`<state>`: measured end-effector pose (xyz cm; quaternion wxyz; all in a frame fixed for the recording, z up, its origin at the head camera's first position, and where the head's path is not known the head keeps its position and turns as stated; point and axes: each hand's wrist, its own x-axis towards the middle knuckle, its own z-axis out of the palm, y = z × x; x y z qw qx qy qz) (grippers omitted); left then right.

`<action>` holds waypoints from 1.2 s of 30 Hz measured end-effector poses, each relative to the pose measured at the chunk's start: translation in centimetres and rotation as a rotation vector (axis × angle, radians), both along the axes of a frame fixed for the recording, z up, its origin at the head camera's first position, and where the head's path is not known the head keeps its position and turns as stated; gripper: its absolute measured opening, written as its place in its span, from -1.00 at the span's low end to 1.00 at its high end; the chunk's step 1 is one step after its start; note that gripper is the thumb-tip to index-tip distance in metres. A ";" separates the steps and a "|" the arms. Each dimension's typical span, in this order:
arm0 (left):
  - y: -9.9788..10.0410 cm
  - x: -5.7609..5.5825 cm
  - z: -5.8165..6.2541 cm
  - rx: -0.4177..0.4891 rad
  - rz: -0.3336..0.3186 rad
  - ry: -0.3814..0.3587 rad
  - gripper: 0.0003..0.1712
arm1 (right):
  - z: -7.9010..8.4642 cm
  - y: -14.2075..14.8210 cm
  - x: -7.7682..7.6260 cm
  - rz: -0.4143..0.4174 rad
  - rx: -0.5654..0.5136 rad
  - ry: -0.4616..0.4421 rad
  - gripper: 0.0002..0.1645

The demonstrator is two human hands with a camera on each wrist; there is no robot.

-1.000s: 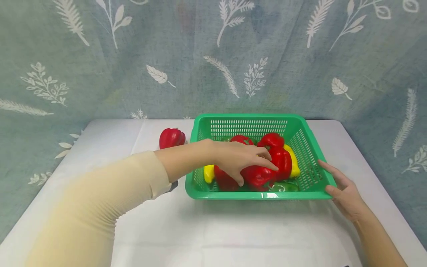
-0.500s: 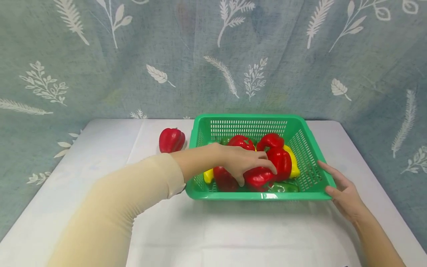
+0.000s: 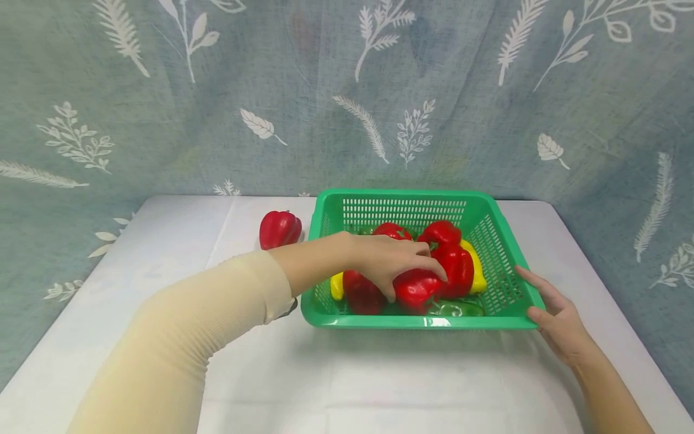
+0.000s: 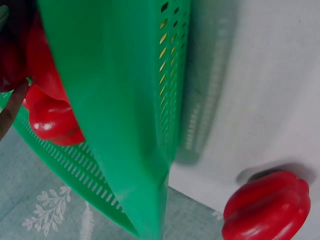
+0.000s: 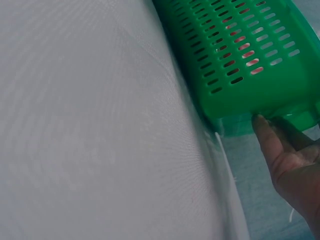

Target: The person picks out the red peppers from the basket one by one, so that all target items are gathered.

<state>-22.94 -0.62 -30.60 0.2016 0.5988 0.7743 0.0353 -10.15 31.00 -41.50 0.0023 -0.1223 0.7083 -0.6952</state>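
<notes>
In the head view a green plastic basket (image 3: 374,320) stands toward the back of the table, holding several bell peppers. Reaching into it from the left, my left hand (image 3: 387,259) has its thumb and fingers curved round a red bell pepper (image 3: 416,292) near the front. Only a finger (image 4: 12,110) of that hand enters the left wrist view, at the left edge. My right hand (image 3: 561,325) grips the basket's right rim near the front corner, thumb toward the front; the right wrist view shows its fingers against the green wall (image 5: 240,105).
A single red bell pepper (image 3: 279,229) lies on the white tablecloth (image 3: 379,380), left of the basket. Other red peppers (image 3: 455,268), a yellow pepper (image 3: 475,268) and a green one (image 3: 458,308) lie inside. Behind the table hangs a leaf-patterned grey-green cloth (image 3: 303,163).
My left hand has come down slightly onto the red bell pepper, and its fingers have closed in round it. The right hand keeps its hold on the rim. The head view has shifted a little.
</notes>
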 end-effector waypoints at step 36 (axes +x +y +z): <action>-4.7 -1.1 4.3 0.188 0.175 0.008 -0.07 | 0.0 -0.3 0.0 -0.030 0.019 0.009 -0.35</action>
